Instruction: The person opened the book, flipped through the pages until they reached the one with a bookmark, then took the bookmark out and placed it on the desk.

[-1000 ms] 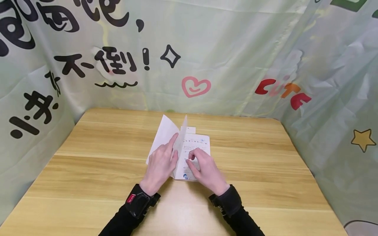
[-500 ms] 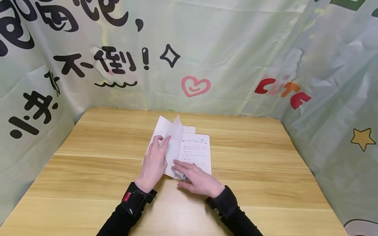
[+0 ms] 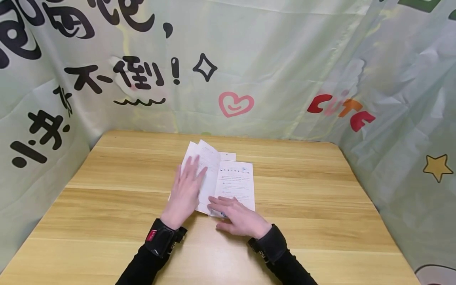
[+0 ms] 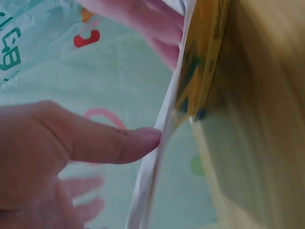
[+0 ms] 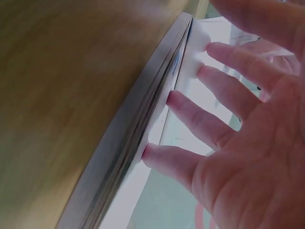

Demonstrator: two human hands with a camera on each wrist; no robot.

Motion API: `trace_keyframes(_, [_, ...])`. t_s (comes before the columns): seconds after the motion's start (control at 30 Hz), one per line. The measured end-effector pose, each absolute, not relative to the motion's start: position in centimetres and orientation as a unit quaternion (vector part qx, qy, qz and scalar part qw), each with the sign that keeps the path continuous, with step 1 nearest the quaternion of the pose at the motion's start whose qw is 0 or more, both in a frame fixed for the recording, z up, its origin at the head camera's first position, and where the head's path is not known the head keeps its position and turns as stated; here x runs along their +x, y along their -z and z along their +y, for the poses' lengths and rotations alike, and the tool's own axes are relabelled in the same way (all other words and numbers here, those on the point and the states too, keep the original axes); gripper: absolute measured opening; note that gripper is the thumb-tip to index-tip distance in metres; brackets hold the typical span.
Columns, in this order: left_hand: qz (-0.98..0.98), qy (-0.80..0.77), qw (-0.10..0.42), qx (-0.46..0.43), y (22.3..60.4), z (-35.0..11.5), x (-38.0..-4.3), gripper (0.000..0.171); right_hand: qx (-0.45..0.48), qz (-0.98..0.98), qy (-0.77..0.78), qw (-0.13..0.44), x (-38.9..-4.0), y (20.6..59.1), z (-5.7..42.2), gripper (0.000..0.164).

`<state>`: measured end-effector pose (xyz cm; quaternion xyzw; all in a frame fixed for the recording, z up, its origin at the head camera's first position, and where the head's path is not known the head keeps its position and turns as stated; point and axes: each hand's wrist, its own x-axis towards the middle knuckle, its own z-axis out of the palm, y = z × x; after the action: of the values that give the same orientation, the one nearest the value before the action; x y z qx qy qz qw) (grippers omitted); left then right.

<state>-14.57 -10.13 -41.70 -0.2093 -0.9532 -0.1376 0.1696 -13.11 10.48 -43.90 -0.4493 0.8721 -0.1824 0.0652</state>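
An open book with printed white pages lies on the wooden table. My left hand lies with spread fingers over its left-hand pages, whose upper corners stand a little apart. In the left wrist view, the thumb's tip touches the edge of the white pages. Across the lower part of the right-hand page rests my right hand, fingers stretched toward the spine. Seen from the right wrist, its fingertips press on the page above the stacked page edges.
A small white card-like piece sticks out from behind the top of the book. The wooden table runs back to a printed cloth that hangs around its rear and sides.
The upright leaf has swung over to the left and come down with my left hand. My right hand has gone from curled fingers above the page to stretched fingers on its lower part.
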Motion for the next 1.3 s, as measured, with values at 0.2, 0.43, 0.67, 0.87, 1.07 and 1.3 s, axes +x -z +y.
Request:
trace_keyframes(0.2, [-0.942,0.116,0.043,-0.312,43.3,-9.0,-14.2,0.067,-0.419,0.884,0.19,0.087,-13.4,43.6,11.2,0.064])
trace_keyframes(0.43, [-0.951,0.107,-0.018,-0.29,44.2,-7.9,-13.7,0.05,-0.331,0.918,0.191,0.105,-14.1,43.3,12.8,0.066])
trace_keyframes(0.67, [-0.956,0.123,-0.045,-0.264,44.1,-7.2,-13.1,0.075,-0.342,0.915,0.183,0.107,-14.7,42.8,13.8,0.053])
trace_keyframes(0.87, [-0.957,0.121,-0.025,-0.261,44.1,-6.9,-13.1,0.072,-0.352,0.912,0.183,0.108,-14.8,42.6,14.4,0.042])
trace_keyframes(1.07, [-0.957,0.122,-0.023,-0.264,44.1,-6.9,-13.2,0.069,-0.362,0.906,0.191,0.107,-14.9,42.4,14.8,0.03])
trace_keyframes(1.3, [-0.956,0.113,-0.023,-0.269,44.0,-7.0,-13.3,0.065,-0.375,0.902,0.196,0.087,-15.0,42.2,15.2,0.015])
